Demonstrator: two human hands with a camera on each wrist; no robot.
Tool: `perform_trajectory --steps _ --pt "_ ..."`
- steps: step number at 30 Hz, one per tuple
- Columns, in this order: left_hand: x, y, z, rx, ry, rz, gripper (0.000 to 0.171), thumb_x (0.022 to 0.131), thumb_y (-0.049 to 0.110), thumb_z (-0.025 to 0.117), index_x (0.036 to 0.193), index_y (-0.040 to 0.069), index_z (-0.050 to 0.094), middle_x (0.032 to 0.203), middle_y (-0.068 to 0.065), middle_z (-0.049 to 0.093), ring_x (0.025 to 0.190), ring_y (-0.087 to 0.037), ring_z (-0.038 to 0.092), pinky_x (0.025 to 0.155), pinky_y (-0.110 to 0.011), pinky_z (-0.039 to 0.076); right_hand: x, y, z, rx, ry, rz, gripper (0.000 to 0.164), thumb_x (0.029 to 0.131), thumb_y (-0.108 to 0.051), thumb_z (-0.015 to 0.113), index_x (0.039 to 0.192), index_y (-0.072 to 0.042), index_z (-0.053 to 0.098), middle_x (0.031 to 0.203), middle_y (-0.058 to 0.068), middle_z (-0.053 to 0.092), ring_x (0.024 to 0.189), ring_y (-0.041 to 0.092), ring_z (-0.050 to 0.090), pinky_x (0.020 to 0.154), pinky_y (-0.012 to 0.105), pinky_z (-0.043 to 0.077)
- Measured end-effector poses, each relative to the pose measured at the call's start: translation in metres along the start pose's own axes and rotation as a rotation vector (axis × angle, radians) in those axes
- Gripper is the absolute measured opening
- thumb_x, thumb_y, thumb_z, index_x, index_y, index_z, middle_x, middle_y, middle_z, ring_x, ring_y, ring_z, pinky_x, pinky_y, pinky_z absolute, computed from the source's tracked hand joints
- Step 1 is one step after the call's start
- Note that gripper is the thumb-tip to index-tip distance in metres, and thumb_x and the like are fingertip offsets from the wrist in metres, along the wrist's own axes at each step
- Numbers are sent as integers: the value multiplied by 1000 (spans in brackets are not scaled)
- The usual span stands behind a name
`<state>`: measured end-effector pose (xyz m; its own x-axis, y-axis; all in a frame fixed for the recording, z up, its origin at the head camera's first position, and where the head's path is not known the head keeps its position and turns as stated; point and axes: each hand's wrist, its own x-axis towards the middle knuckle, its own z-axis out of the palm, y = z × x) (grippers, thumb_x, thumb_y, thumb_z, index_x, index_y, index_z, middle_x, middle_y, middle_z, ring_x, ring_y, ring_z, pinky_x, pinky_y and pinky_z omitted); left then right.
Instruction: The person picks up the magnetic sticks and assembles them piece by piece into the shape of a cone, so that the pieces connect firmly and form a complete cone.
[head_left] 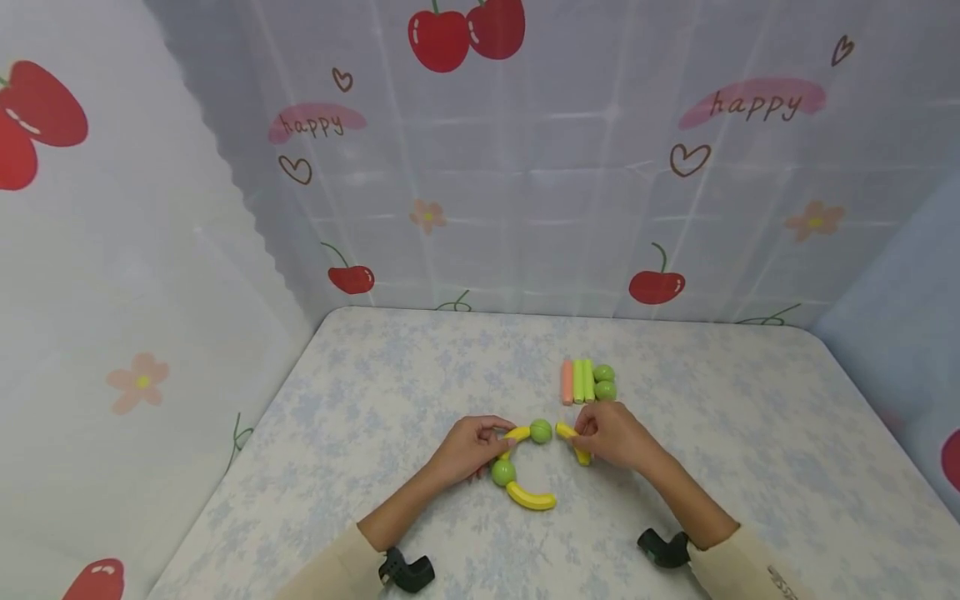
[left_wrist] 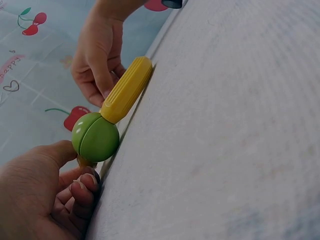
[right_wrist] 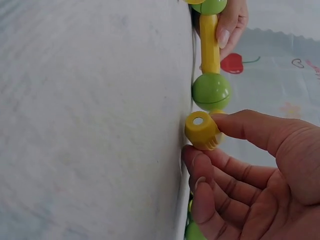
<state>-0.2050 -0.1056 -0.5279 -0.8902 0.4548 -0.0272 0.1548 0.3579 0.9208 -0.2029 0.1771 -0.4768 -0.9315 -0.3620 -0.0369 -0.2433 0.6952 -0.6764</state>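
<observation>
Right grip [head_left: 611,435] pinches a yellow curved piece [head_left: 582,457] just beside the upper green ball [head_left: 540,431], a thin gap showing in my head view; my left grip [head_left: 467,450] holds a yellow arc [head_left: 517,434], touching that ball and the lower green ball [head_left: 503,472], at the bench [head_left: 390,375].

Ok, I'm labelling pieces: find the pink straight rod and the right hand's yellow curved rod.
Pink straight rod [head_left: 567,382]: head view, middle of its length.
Held yellow curved rod [right_wrist: 201,134]: right wrist view, near end.
</observation>
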Motion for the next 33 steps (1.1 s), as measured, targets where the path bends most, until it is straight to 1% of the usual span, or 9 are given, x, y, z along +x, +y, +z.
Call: perform_trajectory --steps 10,16,21,24,29,33 --pt "0 0 0 4 -9 -6 33 98 36 69 126 18 70 64 -2 64 40 -13 48 34 -26 39 -1 -1 6 -6 10 11 13 88 -14 80 83 -9 70 67 -3 61 55 11 56 51 28 48" --pt "2 -1 0 1 -12 4 29 99 38 67 121 20 72 64 -3 65 41 -13 48 34 -27 40 -1 -2 5 -7 30 26 11 88 -10 80 85 -8 70 69 -2 61 55 12 56 50 29 48" --pt "2 -3 0 2 -10 14 21 98 38 69 110 23 75 63 -3 64 40 -14 48 33 -28 40 0 -1 5 13 29 30 9 88 -8 80 88 -6 71 70 -1 62 53 13 57 49 29 49" --pt "2 -3 1 13 -15 17 17 97 39 71 99 23 76 60 -1 61 40 -13 46 33 -28 39 0 -1 5 -6 37 24 8 87 -7 80 88 -6 72 71 -2 61 58 12 55 51 27 48" --pt "1 -3 1 33 -22 33 20 94 41 73 88 23 76 56 1 58 39 -11 43 33 -28 38 1 -3 4 -28 57 10 7 87 -4 79 89 -7 73 72 -2 57 65 13 51 54 26 44" --pt "1 -3 0 66 -36 42 22 93 42 75 82 23 77 52 2 56 37 -11 42 34 -28 38 1 -4 4 -15 50 10 8 88 -1 77 93 -6 73 77 -2 61 70 13 54 58 26 47"
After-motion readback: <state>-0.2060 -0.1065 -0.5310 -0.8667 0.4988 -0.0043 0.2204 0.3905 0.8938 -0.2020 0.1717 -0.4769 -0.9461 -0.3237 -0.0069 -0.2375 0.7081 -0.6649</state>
